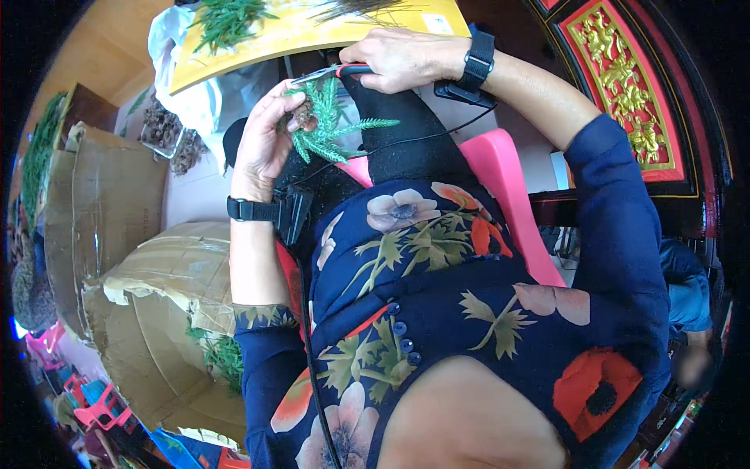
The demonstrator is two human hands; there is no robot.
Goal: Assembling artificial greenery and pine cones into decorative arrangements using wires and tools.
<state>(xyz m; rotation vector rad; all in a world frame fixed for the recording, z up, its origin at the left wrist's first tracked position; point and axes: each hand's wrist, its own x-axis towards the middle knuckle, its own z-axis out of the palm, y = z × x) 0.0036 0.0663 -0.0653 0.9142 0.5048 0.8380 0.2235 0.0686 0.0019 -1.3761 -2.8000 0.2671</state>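
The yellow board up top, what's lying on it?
Green needle-leaf sprigs lie on the yellow board, with darker twigs near its far edge. The picture's rim cuts the rest off, and the right hand covers a bit.

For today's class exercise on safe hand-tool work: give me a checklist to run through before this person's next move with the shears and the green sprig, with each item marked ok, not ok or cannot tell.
1. Left hand has a firm grip on the green sprig: ok.
2. Right hand is closed on the shears at the handle: ok.
3. Blade tip is clear of the left fingers: cannot tell, they lie very close.
4. Blades open or closed: cannot tell.
5. Yellow board ahead lies within reach, with green cuttings on it: ok.
6. Wrist-band cable is away from the blades: ok.
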